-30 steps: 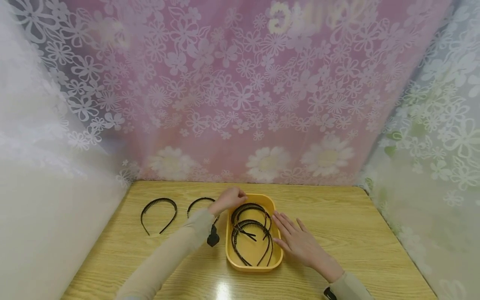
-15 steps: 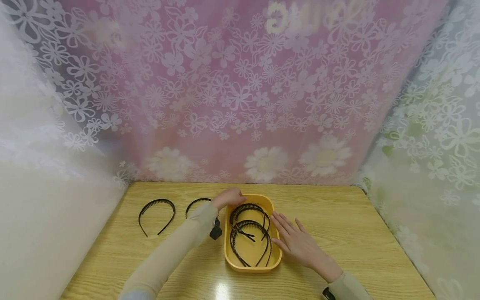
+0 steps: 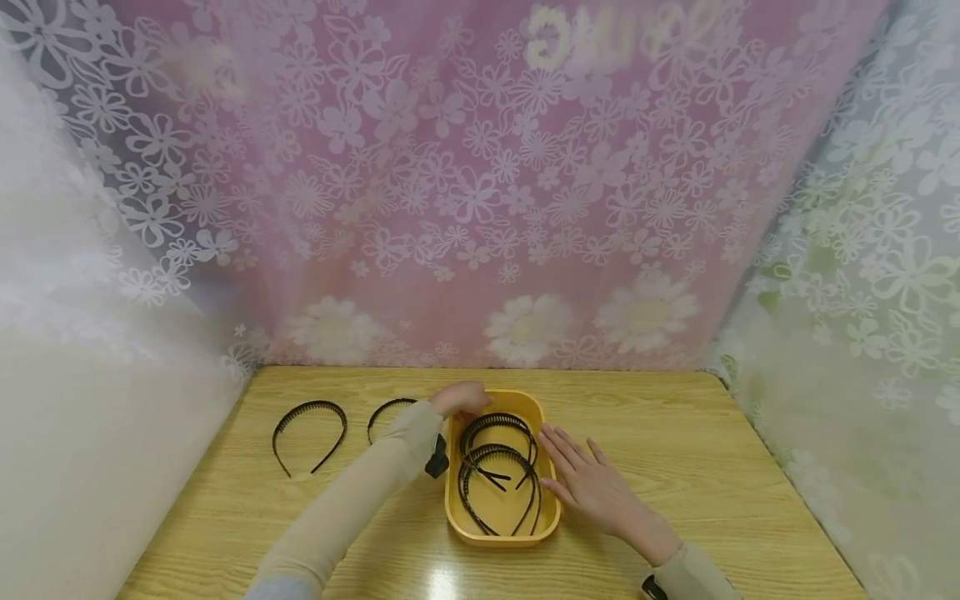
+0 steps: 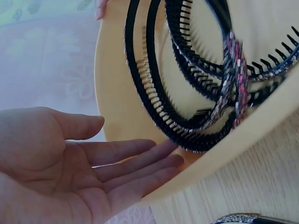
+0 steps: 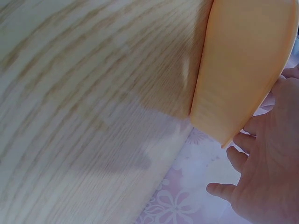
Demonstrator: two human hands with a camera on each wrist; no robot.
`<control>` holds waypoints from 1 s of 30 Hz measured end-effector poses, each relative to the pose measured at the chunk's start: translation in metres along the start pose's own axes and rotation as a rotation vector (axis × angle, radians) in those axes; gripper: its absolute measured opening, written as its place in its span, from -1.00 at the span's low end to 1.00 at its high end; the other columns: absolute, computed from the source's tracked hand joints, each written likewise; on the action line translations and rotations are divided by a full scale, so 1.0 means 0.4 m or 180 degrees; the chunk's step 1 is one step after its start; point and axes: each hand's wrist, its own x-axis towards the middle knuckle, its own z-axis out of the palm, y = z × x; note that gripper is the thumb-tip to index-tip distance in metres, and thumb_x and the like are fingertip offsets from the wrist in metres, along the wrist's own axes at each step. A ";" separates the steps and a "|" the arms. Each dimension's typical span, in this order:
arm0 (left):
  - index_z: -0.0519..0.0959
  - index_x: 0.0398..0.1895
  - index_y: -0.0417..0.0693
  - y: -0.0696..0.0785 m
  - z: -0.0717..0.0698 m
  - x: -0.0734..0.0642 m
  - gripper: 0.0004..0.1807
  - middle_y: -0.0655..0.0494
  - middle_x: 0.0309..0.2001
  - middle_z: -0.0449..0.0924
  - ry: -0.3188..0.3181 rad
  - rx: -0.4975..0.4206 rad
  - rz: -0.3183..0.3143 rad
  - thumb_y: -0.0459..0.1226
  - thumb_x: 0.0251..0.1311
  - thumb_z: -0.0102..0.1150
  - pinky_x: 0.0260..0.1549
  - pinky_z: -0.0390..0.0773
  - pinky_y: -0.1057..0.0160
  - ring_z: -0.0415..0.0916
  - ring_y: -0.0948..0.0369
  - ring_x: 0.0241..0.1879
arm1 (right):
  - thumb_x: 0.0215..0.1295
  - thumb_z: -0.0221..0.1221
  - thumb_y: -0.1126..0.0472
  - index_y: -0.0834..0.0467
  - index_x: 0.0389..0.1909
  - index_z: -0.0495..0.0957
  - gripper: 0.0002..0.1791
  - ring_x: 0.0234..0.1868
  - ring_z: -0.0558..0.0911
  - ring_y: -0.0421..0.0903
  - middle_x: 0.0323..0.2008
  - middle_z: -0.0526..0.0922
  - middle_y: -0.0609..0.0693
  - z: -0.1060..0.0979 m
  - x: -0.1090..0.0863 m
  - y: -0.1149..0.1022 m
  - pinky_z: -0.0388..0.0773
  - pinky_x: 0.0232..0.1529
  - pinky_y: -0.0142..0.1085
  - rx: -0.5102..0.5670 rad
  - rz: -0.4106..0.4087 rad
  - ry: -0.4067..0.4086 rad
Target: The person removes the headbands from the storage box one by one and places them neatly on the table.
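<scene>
Several black toothed headbands [image 3: 495, 419] lie overlapping in a yellow plastic tray [image 3: 502, 541]; the left wrist view shows glittery trim on these headbands [image 4: 135, 70]. My left hand [image 3: 461, 400] reaches over the tray's far left corner. Its fingers extend inside the tray wall beside the headbands, palm showing and nothing held, as the left wrist view shows of this hand [image 4: 79, 168]. On the opposite side, my right hand [image 3: 592, 483] rests with straight fingers against the tray's right rim. Spread fingers of the right hand [image 5: 271, 154] touch the rim in the right wrist view.
Left of the tray, one headband [image 3: 310, 406] lies on the wooden table [image 3: 675, 433]. Another headband [image 3: 390, 403] is partly hidden behind my left sleeve. A pink flowered curtain [image 3: 480, 208] hangs behind the table, with pale sheets on both sides.
My left wrist has turned slightly and its fingers have dipped into the tray corner. The right hand keeps its place on the rim. The head view has shifted a little.
</scene>
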 end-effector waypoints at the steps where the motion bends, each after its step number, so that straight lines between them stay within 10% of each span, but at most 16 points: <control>1: 0.45 0.13 -0.37 -0.004 0.001 -0.001 -0.63 0.15 -0.69 0.10 -0.0005 -0.0047 0.0015 -0.20 0.62 -0.15 -0.50 0.24 0.17 0.09 0.18 -0.66 | 0.57 -0.01 -0.14 0.19 0.58 0.14 -0.26 0.55 0.19 0.11 0.57 0.15 0.09 0.000 0.000 -0.001 0.14 0.41 0.32 -0.0003 0.0010 -0.0010; 7: 0.47 -0.05 -0.29 -0.012 0.004 -0.004 -0.73 0.10 -0.62 0.24 0.0016 -0.0005 0.0087 -0.23 0.61 -0.13 -0.35 0.43 0.11 0.40 0.02 -0.43 | 0.57 0.00 -0.13 0.20 0.58 0.13 -0.25 0.55 0.19 0.11 0.57 0.16 0.09 -0.001 0.001 -0.002 0.14 0.41 0.32 0.0008 0.0016 -0.0006; 13: 0.26 -0.61 -0.03 -0.006 0.021 0.005 -0.54 0.18 -0.71 0.11 -0.0009 0.0240 0.0044 -0.23 0.60 -0.12 -0.42 0.42 0.12 0.18 0.16 -0.59 | 0.57 -0.02 -0.15 0.17 0.58 0.13 -0.25 0.56 0.18 0.08 0.57 0.15 0.06 0.007 0.000 0.005 0.15 0.41 0.31 -0.0012 0.0011 0.0015; 22: 0.33 -0.56 -0.09 -0.013 0.018 -0.001 -0.59 0.13 -0.68 0.14 0.0170 0.0214 0.0164 -0.29 0.59 -0.18 -0.58 0.25 0.25 0.07 0.24 -0.70 | 0.57 0.00 -0.14 0.19 0.58 0.14 -0.25 0.54 0.20 0.11 0.57 0.17 0.08 0.000 0.002 -0.001 0.17 0.39 0.33 0.0013 -0.0008 0.0008; 30: 0.70 -0.21 -0.40 -0.031 0.017 -0.034 -0.71 -0.23 -0.28 0.72 0.0334 -0.0242 0.0462 -0.36 0.49 0.03 -0.35 0.69 0.10 0.68 -0.11 -0.31 | 0.55 0.04 -0.13 0.15 0.59 0.14 -0.25 0.50 0.27 0.15 0.54 0.23 0.12 0.003 0.002 0.001 0.20 0.35 0.35 0.0027 -0.0089 0.0177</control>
